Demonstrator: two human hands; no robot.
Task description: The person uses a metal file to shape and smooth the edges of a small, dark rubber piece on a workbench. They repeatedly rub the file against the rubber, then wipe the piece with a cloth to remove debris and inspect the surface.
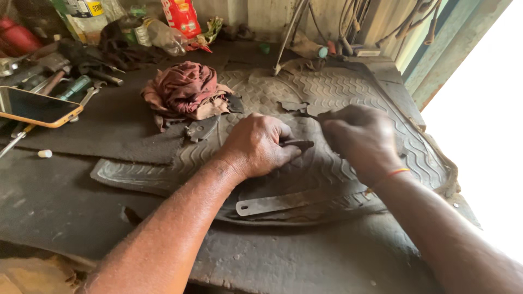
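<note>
Mid-cut, seemingly: left hand [256, 146] gripping a dark tool handle [298, 144] on the rubber mat [348, 92]; right hand [359, 136] closed on a thin blade [306, 115]. Next needs steady pressure.

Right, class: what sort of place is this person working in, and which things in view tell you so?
Probably a small repair workshop. Hand tools lie scattered on a grimy workbench, a dirty rag sits bunched nearby, and both hands work on a ridged rubber mat with a metal strip beside them.
</note>
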